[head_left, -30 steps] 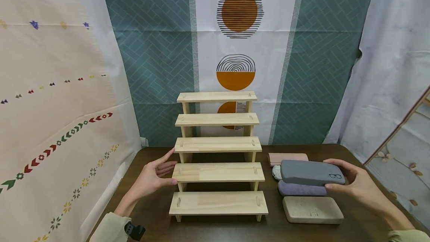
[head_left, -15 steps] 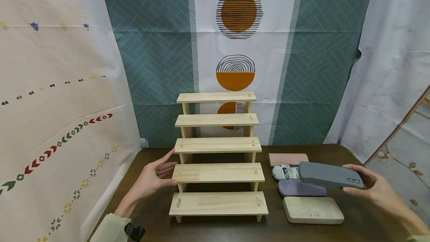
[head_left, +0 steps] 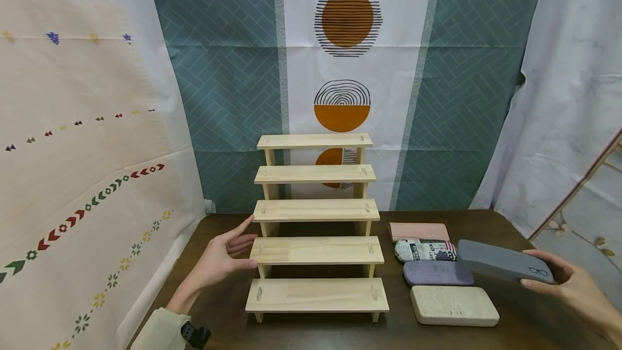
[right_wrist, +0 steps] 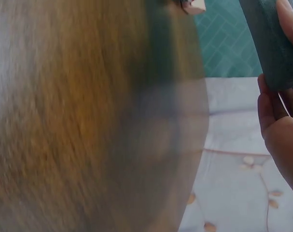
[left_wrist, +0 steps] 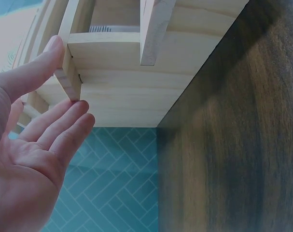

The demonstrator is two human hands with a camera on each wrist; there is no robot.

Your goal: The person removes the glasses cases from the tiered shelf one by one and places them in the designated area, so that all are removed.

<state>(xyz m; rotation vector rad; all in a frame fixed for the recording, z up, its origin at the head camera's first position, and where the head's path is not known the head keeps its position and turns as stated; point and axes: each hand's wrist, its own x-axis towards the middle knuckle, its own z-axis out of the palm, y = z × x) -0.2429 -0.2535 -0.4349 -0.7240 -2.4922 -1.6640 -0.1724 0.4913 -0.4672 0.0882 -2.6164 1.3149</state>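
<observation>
My right hand grips the right end of a grey-blue glasses case, which bears a small drawing of glasses. In the right wrist view, the thumb lies on the case and the fingers are around its end. The case is held above the table, tilted down to the right. A light wooden stepped stand with several tiers is in the middle of the head view. My left hand touches its left side with fairly straight fingers, the thumb at the second step's end and the index fingertip at the third's.
To the right of the stand lies a column of cases: a pink one, a newsprint-patterned one, a purple one and a cream one. Patterned cloths hang behind and beside the dark wooden table.
My right hand has moved right with the glasses case, away from the other cases, uncovering the newsprint-patterned one. The left hand and the stand have stayed put.
</observation>
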